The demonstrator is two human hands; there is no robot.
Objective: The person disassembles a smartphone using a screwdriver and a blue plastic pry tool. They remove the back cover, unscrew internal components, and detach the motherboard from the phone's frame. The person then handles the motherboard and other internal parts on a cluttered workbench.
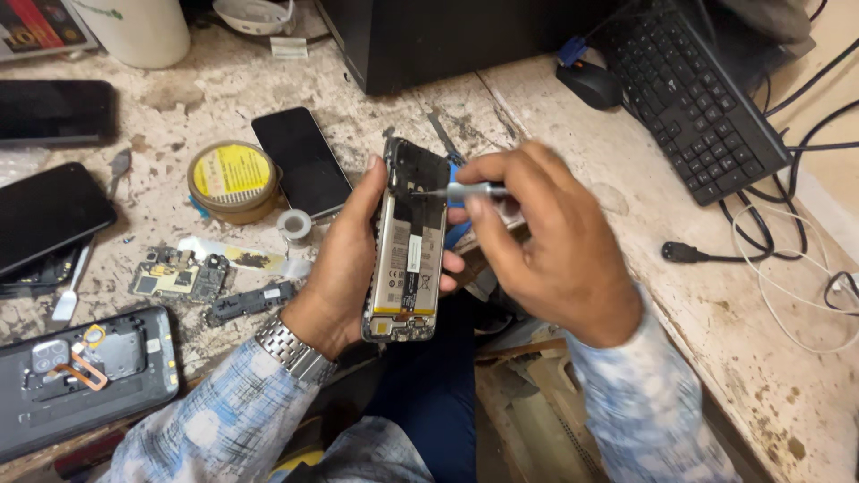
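Scarred, paint-flecked workbench, cluttered with repair debris. Person seated at its edge, both forearms in pale patterned sleeves.

Left hand: cupped under an opened phone, fingers wrapped up its far side, thumb along the near edge. Back cover is off; the long battery and a dark upper plate face up. Phone sits in the air between the two hands, above the lap, tilted slightly toward the right hand.

Right hand: fingers pressed together in a pinch on a slim metal screwdriver, tip touching the dark plate near the phone's top end. The hand is a little blurred, so the exact tip seat cannot be read.

Beyond the left hand's knuckles: a round yellow-lidded tin, a small solder spool, a dark phone lying face up. Below and outward of the left wrist: a bare circuit board and a grey back cover. Past the right hand: a black keyboard and mouse.

Judgement on doing this well: keep the driver square to the screw head, press lightly along its axis, turn from the fingertips only. The left grip should brace the frame edges, not the battery. Any freed screw is best parked somewhere it will not be lost among the litter.
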